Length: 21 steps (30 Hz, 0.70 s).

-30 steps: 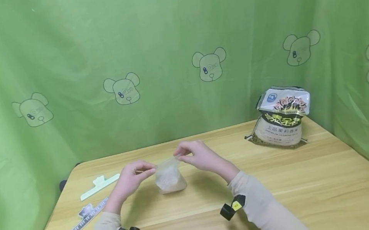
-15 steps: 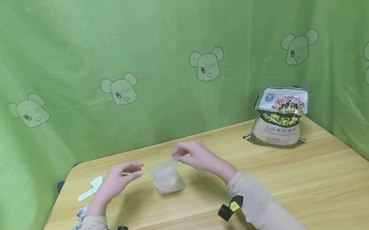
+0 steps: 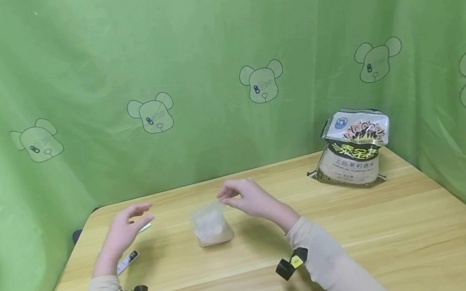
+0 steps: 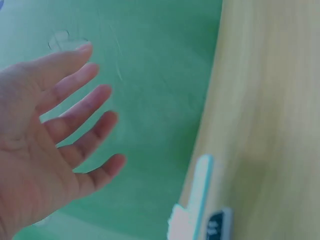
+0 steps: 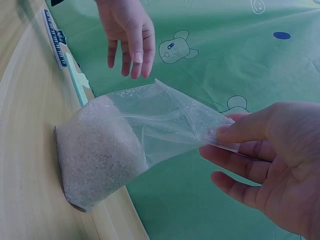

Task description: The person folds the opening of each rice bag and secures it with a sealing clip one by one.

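A clear plastic bag of rice (image 5: 102, 150) stands upright on the wooden table (image 3: 251, 281), near the middle in the head view. My right hand (image 3: 251, 199) pinches its top corner between thumb and fingers, as the right wrist view shows closely. To the left, my left hand (image 3: 122, 231) hovers with fingers spread and relaxed and nothing between them. Beneath it lie two long sealing clips, partly hidden by the arm in the head view: a pale mint clip (image 4: 199, 187) and a dark patterned clip (image 4: 219, 225).
At the back right of the table stands a large printed rice sack (image 3: 349, 154), its top folded over. A green curtain (image 3: 215, 143) with bear-head drawings surrounds the table on the back and sides.
My left hand has let go of the bag's left corner and moved left over the clips, fingers opening. The right hand keeps its pinch on the bag.
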### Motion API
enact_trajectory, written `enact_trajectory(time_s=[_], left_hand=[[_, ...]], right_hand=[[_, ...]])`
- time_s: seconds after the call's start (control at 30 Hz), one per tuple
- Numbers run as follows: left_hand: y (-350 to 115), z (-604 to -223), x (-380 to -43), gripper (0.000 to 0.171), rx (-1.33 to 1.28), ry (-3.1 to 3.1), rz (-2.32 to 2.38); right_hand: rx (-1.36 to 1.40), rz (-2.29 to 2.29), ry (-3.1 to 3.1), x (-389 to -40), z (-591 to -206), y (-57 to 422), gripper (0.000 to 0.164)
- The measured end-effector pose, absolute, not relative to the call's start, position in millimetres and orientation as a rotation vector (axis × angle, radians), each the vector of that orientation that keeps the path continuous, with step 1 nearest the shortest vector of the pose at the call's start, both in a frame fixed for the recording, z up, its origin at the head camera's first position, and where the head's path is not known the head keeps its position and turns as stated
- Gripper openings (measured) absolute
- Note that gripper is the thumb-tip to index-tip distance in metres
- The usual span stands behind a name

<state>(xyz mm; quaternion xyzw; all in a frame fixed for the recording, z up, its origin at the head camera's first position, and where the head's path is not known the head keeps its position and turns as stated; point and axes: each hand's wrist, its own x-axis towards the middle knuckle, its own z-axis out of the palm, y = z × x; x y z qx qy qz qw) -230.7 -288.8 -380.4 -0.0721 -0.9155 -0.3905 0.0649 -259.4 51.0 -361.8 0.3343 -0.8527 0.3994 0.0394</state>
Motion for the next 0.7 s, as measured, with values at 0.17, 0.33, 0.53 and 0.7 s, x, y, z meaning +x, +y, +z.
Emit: enact_trajectory(time_s=[0.17, 0.33, 0.53, 0.7], left_hand=[[-299.1, -386.9, -233.6, 0.061, -0.043, -2.711, -1.186], [-306.2, -395.5, -235.8, 0.070, 0.062, -2.705, -1.160], [-313.4, -412.2, -241.2, 0.075, 0.137, -2.785, -1.110], [-318.7, -424.0, -244.5, 0.082, 0.137, -2.905, -1.019]], right_hand=[[1.026, 1.223, -2.602, -259.2, -362.1, 51.0, 0.012], [1.036, 1.223, -2.591, -258.7, -361.9, 51.2, 0.011], [1.037, 1.226, -2.593, -258.4, -361.2, 51.3, 0.011], [1.044, 1.226, -2.593, -258.1, -360.5, 51.3, 0.010]])
